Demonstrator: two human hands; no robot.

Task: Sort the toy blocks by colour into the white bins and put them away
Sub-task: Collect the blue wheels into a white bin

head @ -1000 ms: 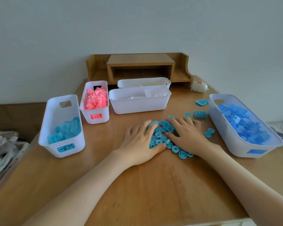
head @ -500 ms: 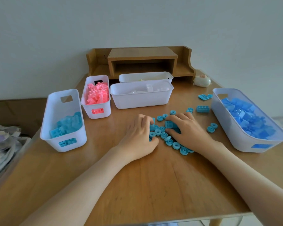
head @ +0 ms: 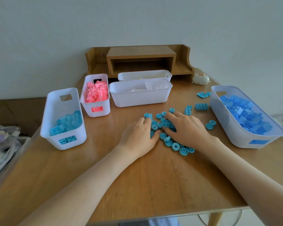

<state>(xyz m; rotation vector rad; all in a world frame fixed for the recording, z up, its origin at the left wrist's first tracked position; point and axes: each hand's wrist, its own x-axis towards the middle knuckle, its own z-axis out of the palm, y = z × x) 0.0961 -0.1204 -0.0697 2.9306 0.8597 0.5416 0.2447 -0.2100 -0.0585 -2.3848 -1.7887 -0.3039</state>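
Between the left hand (head: 138, 136) and the right hand (head: 188, 129) lies a heap of small turquoise plastic ring blocks (head: 175, 145); the left curls round some, the right clasps a turquoise studded square brick (head: 167, 123).

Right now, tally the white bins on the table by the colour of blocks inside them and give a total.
Bins holding blue blocks: 2, the left bin and the right bin
Bins holding pink blocks: 1, the pink-filled bin
Bins holding white or pale blocks: 2, the front middle bin and the back middle bin
Total: 5 bins
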